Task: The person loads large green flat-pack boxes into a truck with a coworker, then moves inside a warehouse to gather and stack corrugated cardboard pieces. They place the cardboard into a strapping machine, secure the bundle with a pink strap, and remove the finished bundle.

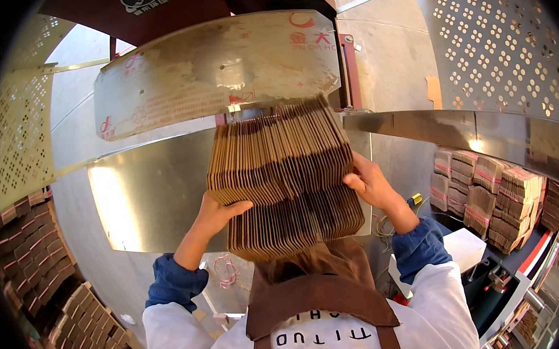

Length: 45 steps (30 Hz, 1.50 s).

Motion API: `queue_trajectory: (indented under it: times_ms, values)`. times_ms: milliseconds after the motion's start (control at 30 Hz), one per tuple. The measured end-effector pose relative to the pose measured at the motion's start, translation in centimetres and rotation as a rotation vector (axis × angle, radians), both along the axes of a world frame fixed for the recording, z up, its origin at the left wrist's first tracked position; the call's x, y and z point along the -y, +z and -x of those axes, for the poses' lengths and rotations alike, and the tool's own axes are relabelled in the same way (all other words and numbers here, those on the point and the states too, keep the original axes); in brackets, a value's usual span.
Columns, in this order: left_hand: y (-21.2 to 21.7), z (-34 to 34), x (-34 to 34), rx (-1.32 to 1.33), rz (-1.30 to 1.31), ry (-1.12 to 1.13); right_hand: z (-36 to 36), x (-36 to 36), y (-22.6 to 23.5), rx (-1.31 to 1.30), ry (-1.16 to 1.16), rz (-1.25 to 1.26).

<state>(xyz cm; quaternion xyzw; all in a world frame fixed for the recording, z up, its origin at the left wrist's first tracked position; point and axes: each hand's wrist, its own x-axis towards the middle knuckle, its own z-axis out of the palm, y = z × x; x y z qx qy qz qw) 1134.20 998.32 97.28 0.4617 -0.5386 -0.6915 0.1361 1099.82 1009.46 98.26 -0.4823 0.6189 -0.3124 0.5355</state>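
Note:
A thick row of folded brown cardboard pieces (281,158), standing on edge and packed tightly, is between my two hands. My left hand (217,215) grips its near left corner, thumb stretched along the near side. At the right end, my right hand (374,185) presses against the row with the thumb bent in; its other fingers are partly hidden behind the cardboard. A second row of the same cardboard (295,225) lies closer to my apron, just under and against the first. Whether the two rows are joined cannot be made out.
A metal plate with worn red print (215,71) slants ahead, above a shiny metal surface (153,191). Bundled cardboard stacks (488,191) stand at the right, with more stacks (33,253) at the lower left. Perforated metal panels (499,47) flank the machine. A white box (464,248) sits by my right elbow.

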Motion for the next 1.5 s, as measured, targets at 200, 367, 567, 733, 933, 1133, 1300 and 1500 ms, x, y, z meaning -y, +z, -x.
queue_trajectory:
  times_ms: [200,367,567,733,933,1133,1300,1500]
  values:
    - [-8.3,2.4,0.0,0.134,0.118,-0.059,1.5,-2.8,-6.8,-0.434,0.114,0.169]
    - [-9.6,6.1,-0.3,0.138,0.513,-0.039,0.3,-5.1,-6.7,-0.288,-0.137,0.014]
    - [-10.0,6.5,-0.2,0.159,0.475,0.007,-5.5,-4.3,-8.1,-0.459,-0.568,0.119]
    - [-12.0,5.8,-0.5,0.232,0.648,-0.02,-6.3,-4.0,-8.7,-0.385,-0.646,-0.051]
    - [-9.1,7.5,-1.0,0.211,0.636,0.045,-7.5,-3.6,-8.5,-0.557,-0.634,-0.053]
    - [-10.8,7.5,-1.6,0.21,0.802,0.024,-6.7,-4.0,-10.3,-0.615,-0.642,0.006]
    - [-11.1,7.6,-1.9,0.199,0.756,0.066,-5.9,-3.4,-9.8,-0.559,-0.624,-0.049]
    - [-10.0,8.7,0.1,0.109,0.758,0.179,-4.5,-2.1,-9.6,-0.553,-0.509,-0.082]
